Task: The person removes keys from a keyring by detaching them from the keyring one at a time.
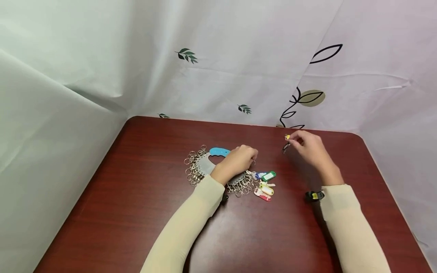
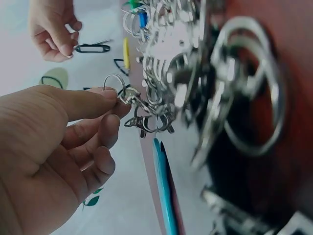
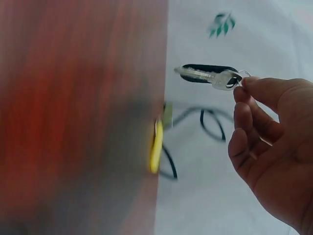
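In the head view my left hand (image 1: pixel 238 161) reaches over the right part of a curved grey metal key holder (image 1: pixel 206 165) with a blue handle (image 1: pixel 218 151). Its thumb and fingers pinch a small split ring (image 2: pixel 115 77) joined to a metal clip, seen in the left wrist view. Farther right, my right hand (image 1: pixel 308 146) is raised above the table and pinches the ring of a silver key (image 3: pixel 224 80) with a black key tag (image 3: pixel 215 67). A yellow key tag (image 3: pixel 156 147) lies on the table close to that hand.
Several clips with rings (image 1: pixel 194 174) fringe the holder. Right of it lie keys with a green tag (image 1: pixel 268 176), a yellow-framed tag (image 1: pixel 267 190), a red tag (image 1: pixel 266 198) and a blue one. White cloth (image 1: pixel 211 87) hangs behind the dark red table (image 1: pixel 136 212).
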`<control>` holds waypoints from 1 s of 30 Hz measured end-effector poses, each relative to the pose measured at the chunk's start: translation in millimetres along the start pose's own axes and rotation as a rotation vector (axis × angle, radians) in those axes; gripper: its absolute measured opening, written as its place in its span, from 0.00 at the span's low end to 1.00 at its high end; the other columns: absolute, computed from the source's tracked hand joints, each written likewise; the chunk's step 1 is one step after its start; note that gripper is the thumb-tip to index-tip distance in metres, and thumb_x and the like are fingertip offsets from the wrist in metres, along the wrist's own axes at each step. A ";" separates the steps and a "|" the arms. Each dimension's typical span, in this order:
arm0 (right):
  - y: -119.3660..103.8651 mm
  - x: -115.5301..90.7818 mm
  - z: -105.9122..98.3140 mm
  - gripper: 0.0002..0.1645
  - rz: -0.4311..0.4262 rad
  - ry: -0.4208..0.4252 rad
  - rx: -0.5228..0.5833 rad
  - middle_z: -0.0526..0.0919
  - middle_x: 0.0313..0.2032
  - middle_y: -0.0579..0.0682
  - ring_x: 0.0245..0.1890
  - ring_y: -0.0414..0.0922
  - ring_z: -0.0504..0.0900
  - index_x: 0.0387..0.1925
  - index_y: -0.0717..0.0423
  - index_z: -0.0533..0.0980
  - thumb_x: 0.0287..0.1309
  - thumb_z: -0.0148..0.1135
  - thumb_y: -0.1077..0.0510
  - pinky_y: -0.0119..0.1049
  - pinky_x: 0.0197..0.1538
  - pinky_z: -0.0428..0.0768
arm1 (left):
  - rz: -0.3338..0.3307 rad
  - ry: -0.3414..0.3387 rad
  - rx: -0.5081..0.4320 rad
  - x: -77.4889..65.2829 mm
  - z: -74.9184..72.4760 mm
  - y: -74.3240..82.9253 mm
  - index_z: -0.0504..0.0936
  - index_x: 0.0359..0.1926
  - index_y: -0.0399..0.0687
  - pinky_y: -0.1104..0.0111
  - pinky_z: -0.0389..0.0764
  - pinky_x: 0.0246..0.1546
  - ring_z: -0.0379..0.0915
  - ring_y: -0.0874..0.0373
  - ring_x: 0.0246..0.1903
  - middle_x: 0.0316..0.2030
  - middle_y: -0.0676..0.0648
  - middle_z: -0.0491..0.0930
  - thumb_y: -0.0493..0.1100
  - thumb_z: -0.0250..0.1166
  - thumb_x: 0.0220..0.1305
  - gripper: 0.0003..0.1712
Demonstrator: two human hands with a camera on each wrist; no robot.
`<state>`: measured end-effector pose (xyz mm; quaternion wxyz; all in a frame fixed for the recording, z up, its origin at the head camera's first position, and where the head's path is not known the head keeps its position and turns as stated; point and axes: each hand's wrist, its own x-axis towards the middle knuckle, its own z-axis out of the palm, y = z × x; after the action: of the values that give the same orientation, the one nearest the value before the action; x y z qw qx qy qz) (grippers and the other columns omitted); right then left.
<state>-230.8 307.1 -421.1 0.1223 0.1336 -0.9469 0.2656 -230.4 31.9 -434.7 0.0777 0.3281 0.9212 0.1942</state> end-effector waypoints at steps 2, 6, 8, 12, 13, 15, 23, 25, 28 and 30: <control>10.2 2.2 -10.9 0.04 0.006 -0.027 -0.040 0.86 0.39 0.57 0.36 0.53 0.81 0.42 0.58 0.82 0.70 0.63 0.61 0.50 0.42 0.77 | -0.001 -0.020 -0.004 2.7 -0.4 0.4 0.78 0.30 0.48 0.69 0.71 0.31 0.71 0.59 0.29 0.28 0.52 0.77 0.32 0.59 0.72 0.12; 27.8 9.9 -28.3 0.03 -0.043 -0.082 -0.131 0.85 0.35 0.56 0.34 0.52 0.80 0.39 0.58 0.82 0.69 0.64 0.62 0.51 0.40 0.76 | 0.007 -0.034 -0.005 4.8 -0.9 -1.8 0.82 0.33 0.48 0.69 0.76 0.35 0.75 0.59 0.32 0.31 0.53 0.81 0.32 0.60 0.72 0.10; 35.5 13.2 -34.7 0.01 -0.091 -0.104 -0.175 0.85 0.33 0.55 0.33 0.52 0.80 0.37 0.58 0.82 0.67 0.65 0.64 0.51 0.39 0.76 | 0.013 -0.036 -0.003 3.4 -1.8 -4.0 0.84 0.36 0.49 0.69 0.79 0.38 0.79 0.59 0.36 0.34 0.52 0.83 0.32 0.60 0.71 0.09; 46.6 17.6 -46.3 0.03 -0.167 -0.162 -0.250 0.84 0.32 0.55 0.33 0.53 0.81 0.35 0.60 0.81 0.63 0.66 0.69 0.53 0.39 0.79 | 0.024 -0.037 0.014 -4.8 -7.2 -7.7 0.84 0.42 0.50 0.68 0.81 0.42 0.80 0.59 0.41 0.40 0.51 0.84 0.35 0.61 0.73 0.07; 48.5 18.3 -49.2 0.04 -0.172 -0.177 -0.267 0.83 0.33 0.55 0.33 0.53 0.81 0.35 0.60 0.81 0.62 0.67 0.69 0.53 0.39 0.80 | 0.031 -0.031 0.015 -7.8 -9.4 -8.3 0.84 0.43 0.49 0.67 0.81 0.42 0.80 0.58 0.41 0.40 0.51 0.83 0.37 0.61 0.73 0.06; 50.6 19.6 -54.2 0.04 -0.164 -0.214 -0.303 0.83 0.34 0.55 0.35 0.53 0.81 0.35 0.59 0.80 0.61 0.67 0.70 0.54 0.40 0.80 | 0.048 -0.010 0.019 -13.4 -12.9 -9.8 0.84 0.45 0.49 0.68 0.81 0.43 0.79 0.58 0.42 0.41 0.51 0.82 0.39 0.62 0.74 0.05; 48.1 28.5 -49.5 0.04 -0.218 -0.308 -0.435 0.80 0.32 0.55 0.35 0.57 0.81 0.34 0.60 0.81 0.61 0.65 0.70 0.54 0.40 0.80 | 0.065 0.046 0.031 -34.7 -22.7 -17.1 0.83 0.45 0.49 0.68 0.81 0.41 0.79 0.59 0.40 0.42 0.52 0.81 0.41 0.63 0.74 0.04; 45.7 30.3 -44.0 0.06 -0.231 -0.308 -0.445 0.80 0.30 0.54 0.34 0.56 0.81 0.31 0.58 0.81 0.61 0.65 0.70 0.54 0.40 0.80 | 0.059 0.054 0.039 -39.0 -24.1 -19.0 0.83 0.44 0.50 0.69 0.80 0.40 0.78 0.60 0.39 0.42 0.52 0.81 0.42 0.63 0.74 0.04; 42.3 32.6 -36.2 0.09 -0.238 -0.311 -0.445 0.79 0.29 0.53 0.33 0.54 0.80 0.29 0.56 0.81 0.61 0.64 0.70 0.51 0.38 0.80 | 0.070 0.070 0.047 -44.2 -25.1 -21.1 0.83 0.43 0.50 0.68 0.81 0.40 0.78 0.59 0.39 0.41 0.51 0.81 0.41 0.63 0.74 0.04; 39.4 34.8 -31.1 0.10 -0.245 -0.318 -0.442 0.78 0.29 0.52 0.31 0.53 0.79 0.28 0.55 0.80 0.63 0.63 0.70 0.49 0.37 0.78 | 0.080 0.077 0.061 -47.6 -25.9 -22.1 0.84 0.43 0.49 0.68 0.81 0.41 0.79 0.59 0.38 0.40 0.51 0.81 0.41 0.63 0.73 0.04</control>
<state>-270.8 349.6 -403.3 0.0299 0.2569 -0.9659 0.0119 -213.4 -22.0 -419.3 0.0245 0.3593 0.9151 0.1816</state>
